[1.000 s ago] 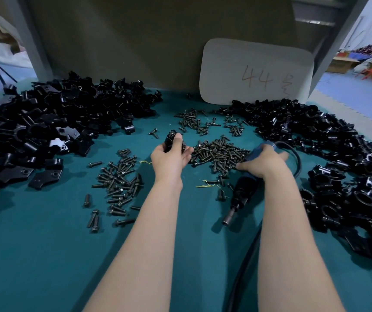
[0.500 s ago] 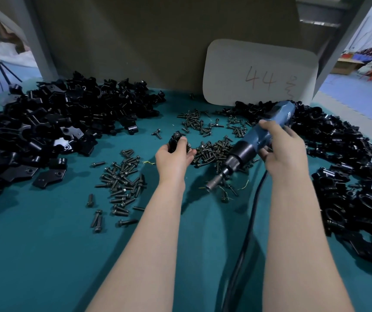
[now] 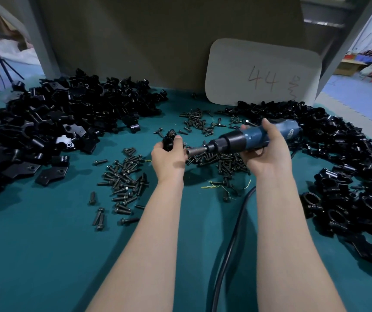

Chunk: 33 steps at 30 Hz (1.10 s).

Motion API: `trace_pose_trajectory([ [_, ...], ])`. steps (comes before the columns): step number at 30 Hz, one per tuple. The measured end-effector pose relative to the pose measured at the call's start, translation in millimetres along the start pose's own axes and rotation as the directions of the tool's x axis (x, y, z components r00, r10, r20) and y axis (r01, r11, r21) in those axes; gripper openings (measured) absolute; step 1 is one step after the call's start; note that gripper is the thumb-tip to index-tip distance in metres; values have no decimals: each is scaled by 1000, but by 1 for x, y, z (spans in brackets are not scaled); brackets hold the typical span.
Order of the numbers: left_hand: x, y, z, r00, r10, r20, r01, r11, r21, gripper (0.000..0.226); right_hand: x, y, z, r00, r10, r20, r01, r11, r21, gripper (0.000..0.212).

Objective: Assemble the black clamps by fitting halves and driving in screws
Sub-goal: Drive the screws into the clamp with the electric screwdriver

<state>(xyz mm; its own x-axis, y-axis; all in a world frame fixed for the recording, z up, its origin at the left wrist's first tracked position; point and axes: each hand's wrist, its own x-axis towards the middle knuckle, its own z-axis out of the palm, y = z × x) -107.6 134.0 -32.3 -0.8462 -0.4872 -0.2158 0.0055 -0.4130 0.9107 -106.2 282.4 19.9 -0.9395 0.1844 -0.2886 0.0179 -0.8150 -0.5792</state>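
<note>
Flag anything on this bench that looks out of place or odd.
Only thin yellow strands lying on the green mat among the loose screws, below the screwdriver; they look like stray debris. Nothing else stands out.

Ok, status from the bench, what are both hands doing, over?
Left hand grips black clamp. Right hand holds blue screwdriver, tip toward the clamp, contact unclear. Loose screws lie below, nothing between.
</note>
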Motion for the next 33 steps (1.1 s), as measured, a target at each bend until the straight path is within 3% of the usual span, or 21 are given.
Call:
trace_pose_trajectory([
  [2,1,-1,-1,1000,-1,16,1,1000,-23,10,-1,0,-1,1000,23,-5,-23,999,-27,21],
  [9,0,-2,-2,1000,17,19,-17,1000,-6,13,-2,2,-2,997,52,-49,-61,973,-220,19],
  [12,-2,-1,-3,999,32,24,-32,999,9,9,-1,4,-1,997,69,-37,-75,975,-210,18],
  [14,-3,-2,-3,998,57,32,-59,997,50,22,-1,3,0,998,60,-23,-64,981,-184,19],
  [17,-3,-3,-1,993,107,53,-116,973,197,19,-1,0,2,999,-4,-45,-1,993,-116,34],
  [20,-2,-4,-2,976,212,57,-214,862,459,17,0,-3,3,990,-89,-114,97,993,73,31],
  [23,-3,-6,-4,955,288,69,-272,762,587,19,1,-3,2,974,-169,-153,199,959,201,24],
  [33,-11,-6,-4,879,450,161,-396,497,773,21,4,4,-1,923,-242,-298,308,930,201,33],
])
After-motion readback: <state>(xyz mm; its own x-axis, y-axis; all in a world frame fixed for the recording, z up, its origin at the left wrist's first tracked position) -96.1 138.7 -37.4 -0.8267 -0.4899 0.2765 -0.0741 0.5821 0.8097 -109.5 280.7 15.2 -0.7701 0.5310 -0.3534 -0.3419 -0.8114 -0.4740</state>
